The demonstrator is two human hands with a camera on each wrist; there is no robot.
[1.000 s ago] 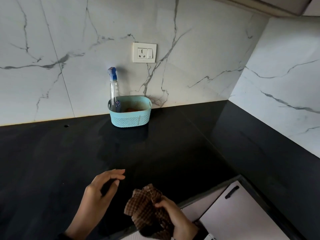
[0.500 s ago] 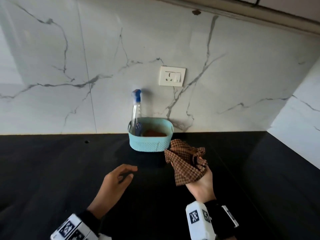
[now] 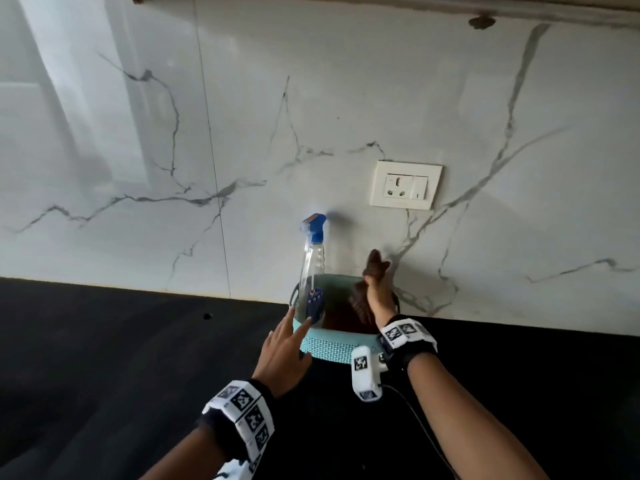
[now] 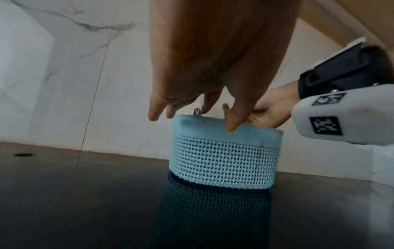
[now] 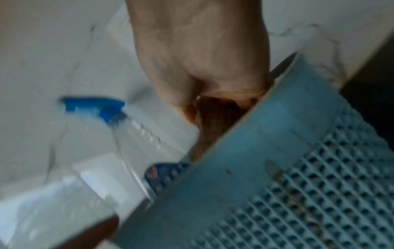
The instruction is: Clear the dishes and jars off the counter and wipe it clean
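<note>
Head view: at lower centre the right hand point(image 3: 379, 292) clenched the brown checked cloth point(image 3: 363, 301) inside the pale blue perforated plastic basket point(image 3: 329, 349) on the black surface point(image 3: 104, 358) — cloth bunched, its long axis running upward.

Left wrist view: the left hand point(image 4: 213, 67), fingers released, touched the basket's near rim.

Right wrist view: the clear spray bottle with blue nozzle point(image 5: 119, 121) leaned left of the cloth.

Brown checked cloth point(image 3: 363, 299) bunched upright inside the teal basket point(image 3: 332, 349) on the black counter point(image 3: 104, 341)
</note>
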